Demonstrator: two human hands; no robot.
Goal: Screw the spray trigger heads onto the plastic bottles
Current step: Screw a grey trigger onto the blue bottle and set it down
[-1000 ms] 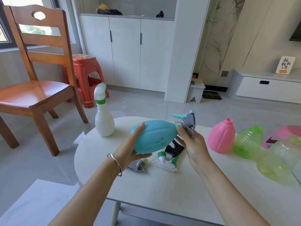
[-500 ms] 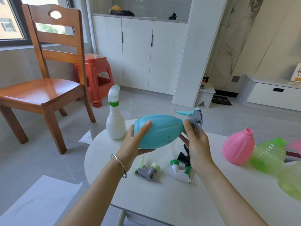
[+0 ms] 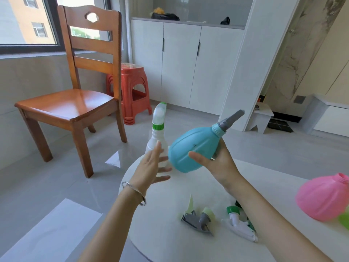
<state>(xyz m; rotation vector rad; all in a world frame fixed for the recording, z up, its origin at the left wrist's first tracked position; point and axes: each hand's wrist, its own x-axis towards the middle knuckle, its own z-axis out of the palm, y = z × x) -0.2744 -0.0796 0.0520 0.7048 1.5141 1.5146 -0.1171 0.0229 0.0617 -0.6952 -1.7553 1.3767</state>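
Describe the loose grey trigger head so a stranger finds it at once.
On the white table, look at the part nearest the camera. The grey head lies left there, with a pale green collar; the white head beside it has a dark green collar.

A home: wooden chair (image 3: 75,103), white cupboards (image 3: 181,67), tiled floor (image 3: 56,186).

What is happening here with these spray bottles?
A person is assembling spray bottles. The right hand holds the blue bottle, tilted, with a trigger head on its neck. The left hand is open beside it. The pink bottle has no head; a loose grey head and a white head lie on the table.
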